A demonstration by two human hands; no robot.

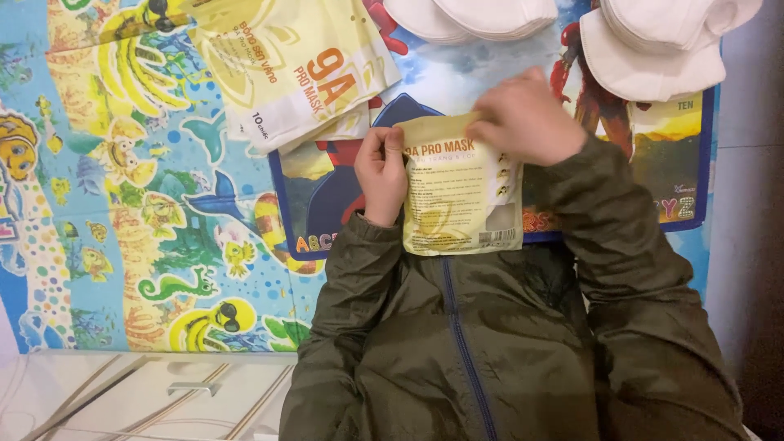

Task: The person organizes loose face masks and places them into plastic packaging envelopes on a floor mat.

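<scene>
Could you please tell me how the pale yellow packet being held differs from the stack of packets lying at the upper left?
The held packet is a single one, gripped at its top corners by the left hand and right hand; the stack of packets lies untouched on the colourful mat. The held packet sits upright and square to the camera, while the stack lies tilted. The held packet shows small print, the stack large orange lettering. Both are pale yellow, flat pouches.
</scene>
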